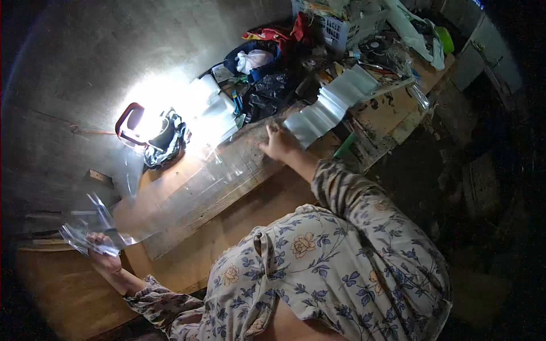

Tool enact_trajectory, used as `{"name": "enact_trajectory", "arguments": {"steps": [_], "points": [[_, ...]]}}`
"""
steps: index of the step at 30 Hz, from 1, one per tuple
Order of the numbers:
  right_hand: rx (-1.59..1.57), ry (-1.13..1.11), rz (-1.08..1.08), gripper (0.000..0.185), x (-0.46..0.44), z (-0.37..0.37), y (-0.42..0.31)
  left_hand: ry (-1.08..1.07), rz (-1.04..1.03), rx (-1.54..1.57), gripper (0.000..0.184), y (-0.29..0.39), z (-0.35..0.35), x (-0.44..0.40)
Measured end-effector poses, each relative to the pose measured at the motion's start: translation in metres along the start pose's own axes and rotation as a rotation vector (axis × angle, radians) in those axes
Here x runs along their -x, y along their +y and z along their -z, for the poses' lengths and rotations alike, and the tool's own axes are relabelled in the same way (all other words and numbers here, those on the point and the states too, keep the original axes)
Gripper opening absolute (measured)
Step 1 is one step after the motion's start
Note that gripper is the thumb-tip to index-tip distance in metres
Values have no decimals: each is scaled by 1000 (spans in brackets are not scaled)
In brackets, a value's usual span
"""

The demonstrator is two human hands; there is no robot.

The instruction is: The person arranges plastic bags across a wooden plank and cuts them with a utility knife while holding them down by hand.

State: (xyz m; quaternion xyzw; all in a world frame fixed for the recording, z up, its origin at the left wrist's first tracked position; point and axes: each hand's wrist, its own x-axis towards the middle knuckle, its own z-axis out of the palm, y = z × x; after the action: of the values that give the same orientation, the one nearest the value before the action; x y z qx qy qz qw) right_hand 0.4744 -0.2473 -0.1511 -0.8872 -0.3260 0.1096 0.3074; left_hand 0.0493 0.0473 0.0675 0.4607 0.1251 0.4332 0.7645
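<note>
My left hand [104, 253] is at the far left, its fingers closed on a crumpled part of a clear plastic sheet [187, 190]. The sheet stretches from there along the wooden bench. My right hand [278, 143] is on the bench near the middle, thumb and fingers apart, beside the left end of a folded strip of translucent plastic [333, 105]. Whether its fingertips touch any plastic is hard to make out.
A bright lamp with a red frame [131, 125] stands at the back left beside a dark plastic bag [165, 142]. Black bags [270, 94], red cloth [298, 34] and a white basket [333, 31] crowd the back. A green object [344, 145] lies right of the strip.
</note>
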Motion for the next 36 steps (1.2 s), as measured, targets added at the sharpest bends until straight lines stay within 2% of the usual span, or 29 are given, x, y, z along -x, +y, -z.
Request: {"name": "enact_trajectory", "arguments": {"steps": [2, 3, 5, 7, 8, 9, 10, 11, 13, 14, 15, 16, 17, 18, 21, 22, 23, 25, 26, 27, 28, 29, 30, 31, 33, 35, 36], "points": [[307, 185, -40, 69, -2, -30, 0, 6, -35, -7, 15, 4, 3, -1], [301, 193, -36, 69, -5, -31, 0, 10, -70, -9, 15, 6, 6, -3], [306, 165, -171, 74, -12, -26, -2, -13, -21, 45, 14, 28, 23, -10], [292, 230, -138, 71, -22, -9, -1, -122, -27, 25, 15, 41, 21, -7], [209, 156, -221, 68, -28, 2, -4, 341, -251, -418, 21, 41, -5, 3], [128, 80, -303, 66, -38, 10, -4, 339, -249, -419, 21, 53, 14, 0], [71, -46, -251, 63, -53, 5, 6, 243, -236, -345, 26, 76, 51, -3], [73, -51, -254, 63, -50, 3, 1, 151, -222, -273, 32, 92, 75, -3], [277, -96, -215, 68, -33, -5, -16, 224, -133, -313, 41, 91, 74, 0], [293, 45, -177, 72, -22, -30, -9, 381, -135, -476, 41, 78, 72, 0], [292, 46, -177, 72, -12, -41, -4, 477, -122, -561, 39, 65, 72, 0], [307, 122, -89, 74, -1, -46, 3, 473, -88, -592, 36, 53, 71, 0], [321, 197, 1, 76, 4, -49, 10, 450, -52, -621, 34, 39, 70, 0], [324, 211, 0, 73, 9, -42, 9, 414, -8, -643, 32, 24, 68, 0], [377, 118, -70, 69, 11, -23, 19, 261, 140, -697, 27, -34, 48, -3], [423, 247, -70, 55, 13, -22, 21, 203, 189, -702, 25, -56, 38, -3], [427, 244, -67, 55, 11, -23, 27, 141, 241, -702, 24, -79, 25, -3], [357, 175, -134, 36, -2, -31, 44, 9, 348, -706, 23, -128, -3, -5], [357, 342, -13, 20, -6, -34, 52, -39, 407, -710, 22, -156, -21, -6], [359, 345, -14, 20, -8, -28, 51, -87, 454, -701, 22, -183, -39, -9], [268, 364, -1, 18, -9, -15, 46, -34, 561, -746, 22, -205, -84, -5], [183, 382, 10, 18, -8, -3, 39, -118, 607, -648, 21, -235, -94, -8], [114, 506, 60, 18, -3, 7, 23, -219, 677, -605, 22, -266, -106, -13], [81, 549, 188, 16, -3, 13, 14, -147, 737, -571, 25, -294, -130, -10], [134, 357, 172, 13, 10, 16, -14, -324, 719, -533, 33, -334, -165, -6], [148, 431, 419, 11, 23, -1, -18, 18, 877, -464, 42, -355, -206, -4], [153, 436, 408, 11, 30, -3, -18, -103, 907, -334, 40, -365, -205, -7]]}}
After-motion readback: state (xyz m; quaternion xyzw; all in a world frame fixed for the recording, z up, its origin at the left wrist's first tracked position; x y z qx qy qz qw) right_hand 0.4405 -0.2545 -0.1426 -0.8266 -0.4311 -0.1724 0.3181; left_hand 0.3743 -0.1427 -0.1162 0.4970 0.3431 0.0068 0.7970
